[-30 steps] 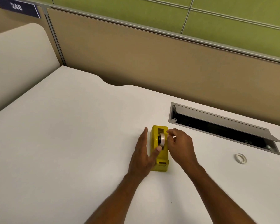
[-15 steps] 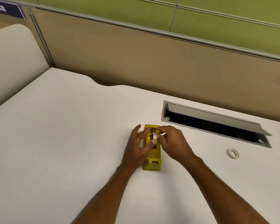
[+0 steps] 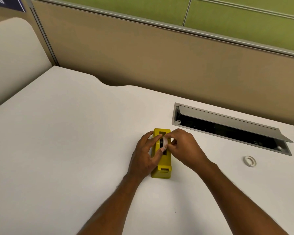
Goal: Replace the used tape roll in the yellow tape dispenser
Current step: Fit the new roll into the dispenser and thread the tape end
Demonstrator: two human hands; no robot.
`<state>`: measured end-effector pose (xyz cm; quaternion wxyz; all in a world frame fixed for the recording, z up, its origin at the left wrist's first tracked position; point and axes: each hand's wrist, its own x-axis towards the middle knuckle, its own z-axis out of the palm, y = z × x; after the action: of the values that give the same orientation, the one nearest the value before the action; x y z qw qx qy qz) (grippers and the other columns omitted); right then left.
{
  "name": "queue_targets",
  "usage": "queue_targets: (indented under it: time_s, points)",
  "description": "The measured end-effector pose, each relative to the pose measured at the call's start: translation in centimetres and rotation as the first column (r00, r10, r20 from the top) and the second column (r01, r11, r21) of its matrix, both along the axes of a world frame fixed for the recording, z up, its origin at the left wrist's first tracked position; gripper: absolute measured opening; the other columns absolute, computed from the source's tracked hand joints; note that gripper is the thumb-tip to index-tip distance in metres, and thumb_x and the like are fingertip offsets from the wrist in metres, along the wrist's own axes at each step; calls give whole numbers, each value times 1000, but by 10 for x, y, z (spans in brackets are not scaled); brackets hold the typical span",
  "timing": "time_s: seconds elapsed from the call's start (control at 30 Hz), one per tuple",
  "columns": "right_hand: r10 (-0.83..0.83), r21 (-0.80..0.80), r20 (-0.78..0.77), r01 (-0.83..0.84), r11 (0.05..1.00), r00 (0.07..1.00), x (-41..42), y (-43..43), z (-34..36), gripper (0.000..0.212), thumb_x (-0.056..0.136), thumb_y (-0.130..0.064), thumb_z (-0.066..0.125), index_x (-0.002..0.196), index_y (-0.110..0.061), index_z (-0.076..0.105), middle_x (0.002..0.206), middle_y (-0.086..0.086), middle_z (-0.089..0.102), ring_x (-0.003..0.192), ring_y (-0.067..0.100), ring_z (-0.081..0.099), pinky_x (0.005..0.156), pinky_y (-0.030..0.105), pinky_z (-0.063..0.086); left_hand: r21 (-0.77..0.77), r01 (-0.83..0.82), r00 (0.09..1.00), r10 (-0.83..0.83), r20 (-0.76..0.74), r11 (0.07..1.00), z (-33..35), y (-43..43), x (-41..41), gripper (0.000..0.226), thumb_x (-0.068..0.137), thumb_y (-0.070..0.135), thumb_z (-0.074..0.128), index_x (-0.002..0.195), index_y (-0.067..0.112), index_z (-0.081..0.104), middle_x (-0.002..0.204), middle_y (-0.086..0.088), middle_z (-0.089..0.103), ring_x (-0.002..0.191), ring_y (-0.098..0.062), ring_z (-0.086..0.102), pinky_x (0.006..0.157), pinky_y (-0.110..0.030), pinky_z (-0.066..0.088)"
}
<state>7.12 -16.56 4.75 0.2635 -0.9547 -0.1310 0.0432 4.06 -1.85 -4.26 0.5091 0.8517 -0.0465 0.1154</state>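
The yellow tape dispenser (image 3: 163, 165) stands on the white desk (image 3: 66, 141), its cutter end toward me. A whitish tape roll (image 3: 165, 142) on a dark hub sits upright in the dispenser's slot. My left hand (image 3: 147, 152) lies against the dispenser's left side, with index finger and thumb on the roll. My right hand (image 3: 185, 150) is on the right side, its fingertips pinching the roll's rim from above. A second, thin tape ring (image 3: 249, 161) lies flat on the desk to the right, apart from both hands.
A grey cable hatch (image 3: 227, 123) with its lid raised is set into the desk behind and to the right of the dispenser. A tan partition wall (image 3: 143, 56) runs along the desk's far edge.
My left hand went from lying flat beside the dispenser to curling its fingers onto the roll. My right fingers have closed in on the roll's rim from the right.
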Motion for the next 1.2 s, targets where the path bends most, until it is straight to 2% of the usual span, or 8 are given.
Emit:
queue_targets:
  time_s: [0.3, 0.4, 0.5, 0.6, 0.73, 0.87, 1.03, 1.2]
  points:
    - [23, 15, 0, -23, 1000, 1000, 7, -2, -1, 17, 87, -22, 60, 100, -26, 71, 105, -2, 64, 81, 11, 54, 66, 21, 39, -10, -24, 1000, 24, -21, 1000, 1, -1, 1, 52, 86, 69, 41, 131, 44, 47, 145, 11, 42, 132, -5, 38, 98, -16, 32]
    - [-4, 23, 13, 4, 1000, 1000, 11, -2, -2, 16, 88, -23, 60, 95, -25, 74, 102, -2, 68, 79, 10, 54, 68, 23, 42, -1, -19, 999, 19, -29, 1000, 1, -2, 1, 49, 87, 65, 43, 131, 45, 46, 146, 10, 42, 132, -5, 38, 96, -13, 30]
    - [-29, 31, 26, 28, 999, 999, 13, 0, -3, 15, 88, -21, 61, 93, -22, 75, 100, -1, 71, 76, 9, 55, 71, 26, 47, -6, -28, 999, 27, -34, 1000, 1, -2, 1, 52, 85, 70, 39, 131, 48, 44, 146, 11, 41, 131, -3, 37, 94, -10, 27]
    - [-33, 35, 23, 33, 999, 999, 14, 0, -4, 14, 87, -24, 62, 91, -22, 75, 96, -2, 70, 74, 9, 55, 67, 24, 45, -14, -40, 998, 39, -52, 999, 1, -2, 1, 52, 83, 75, 36, 129, 53, 42, 144, 11, 42, 130, -4, 38, 94, -15, 32]
    - [15, 15, -19, -15, 1000, 1000, 15, 0, 0, 11, 85, -30, 64, 88, -26, 73, 92, -10, 60, 75, 9, 55, 58, 20, 40, -17, -40, 998, 39, -54, 999, 3, -3, 1, 51, 84, 72, 37, 130, 49, 43, 144, 9, 44, 130, -7, 40, 95, -21, 35]
    - [79, -30, -26, -80, 996, 997, 15, 1, 5, 13, 87, -27, 62, 88, -24, 74, 94, -1, 66, 79, 15, 56, 63, 27, 42, -20, -34, 997, 32, -63, 999, 4, -2, 0, 51, 84, 71, 40, 129, 49, 45, 144, 10, 43, 130, -7, 40, 98, -24, 37]
    - [32, -14, 2, -32, 999, 999, 17, 2, 4, 16, 89, -24, 61, 95, -21, 76, 99, 2, 71, 82, 14, 57, 73, 30, 50, -4, -43, 997, 43, -58, 999, 6, -3, 0, 51, 83, 67, 47, 129, 47, 47, 144, 9, 43, 130, -8, 41, 99, -26, 41]
    - [11, 17, -37, -10, 1000, 999, 17, 1, 3, 9, 84, -25, 67, 86, -25, 75, 96, -3, 72, 77, 9, 58, 66, 25, 47, 8, -36, 998, 36, -52, 999, 6, -3, -1, 50, 85, 61, 50, 131, 43, 48, 145, 8, 43, 131, -9, 41, 98, -25, 40]
